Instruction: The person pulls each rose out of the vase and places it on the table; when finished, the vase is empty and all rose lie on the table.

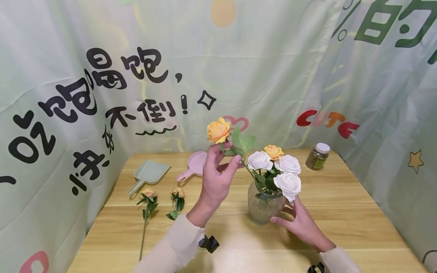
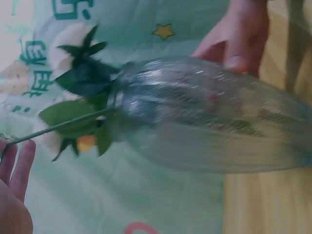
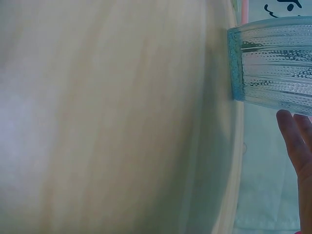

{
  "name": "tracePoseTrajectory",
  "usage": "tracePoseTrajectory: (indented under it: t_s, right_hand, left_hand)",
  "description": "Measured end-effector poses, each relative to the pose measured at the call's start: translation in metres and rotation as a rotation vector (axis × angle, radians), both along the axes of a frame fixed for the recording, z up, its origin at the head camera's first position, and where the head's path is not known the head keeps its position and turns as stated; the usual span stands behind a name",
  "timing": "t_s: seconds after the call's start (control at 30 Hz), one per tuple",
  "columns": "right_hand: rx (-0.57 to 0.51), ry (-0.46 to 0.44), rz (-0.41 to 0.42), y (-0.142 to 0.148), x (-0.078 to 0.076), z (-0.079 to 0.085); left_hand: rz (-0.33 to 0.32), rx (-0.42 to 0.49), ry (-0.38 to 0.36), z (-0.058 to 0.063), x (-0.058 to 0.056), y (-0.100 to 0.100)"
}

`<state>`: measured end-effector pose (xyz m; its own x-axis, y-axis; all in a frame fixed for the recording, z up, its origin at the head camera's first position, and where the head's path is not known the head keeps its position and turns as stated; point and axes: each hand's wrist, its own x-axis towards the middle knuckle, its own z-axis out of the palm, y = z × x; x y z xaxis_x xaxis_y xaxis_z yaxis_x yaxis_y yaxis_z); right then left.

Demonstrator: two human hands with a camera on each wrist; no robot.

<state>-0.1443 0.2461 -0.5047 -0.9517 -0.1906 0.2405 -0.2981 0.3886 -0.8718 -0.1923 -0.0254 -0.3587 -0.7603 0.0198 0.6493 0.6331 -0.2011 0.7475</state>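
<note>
An orange-yellow rose (image 1: 218, 130) on a leafy green stem is pinched near its bloom by my left hand (image 1: 218, 178). Its stem slants down into the mouth of a clear ribbed glass vase (image 1: 263, 206). Several white roses (image 1: 288, 185) and another orange-yellow rose (image 1: 273, 152) stand in that vase. My right hand (image 1: 304, 225) holds the vase from its right side, thumb toward the front. In the left wrist view, the stem (image 2: 58, 126) runs from my left fingers to the vase neck. The right wrist view catches the vase base (image 3: 236, 66) and a few right fingers.
Two orange-yellow roses (image 1: 147, 201) (image 1: 178, 201) lie on the wooden table (image 1: 112, 235) at left. Behind them are a grey-green dustpan (image 1: 151, 172) and a pink one (image 1: 196, 163). A white-lidded jar (image 1: 318, 156) stands at back right. Printed cloth (image 1: 259, 68) hangs around the table.
</note>
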Motion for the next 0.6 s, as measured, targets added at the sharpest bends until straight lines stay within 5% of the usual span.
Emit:
tracePoseTrajectory:
  t_s: [0.33,0.47,0.6]
  right_hand:
    - [-0.025,0.011,0.009,0.0,-0.001,0.0]
    - [-0.022,0.001,0.012,-0.001,-0.001,0.001]
    - [-0.025,0.002,0.007,-0.001,0.0,0.002]
  left_hand:
    - [0.014,0.173,0.052,0.042,-0.019,-0.039]
    - [0.025,0.181,0.013,0.045,-0.022,-0.061]
    - [0.031,0.07,-0.118,0.036,-0.028,-0.078]
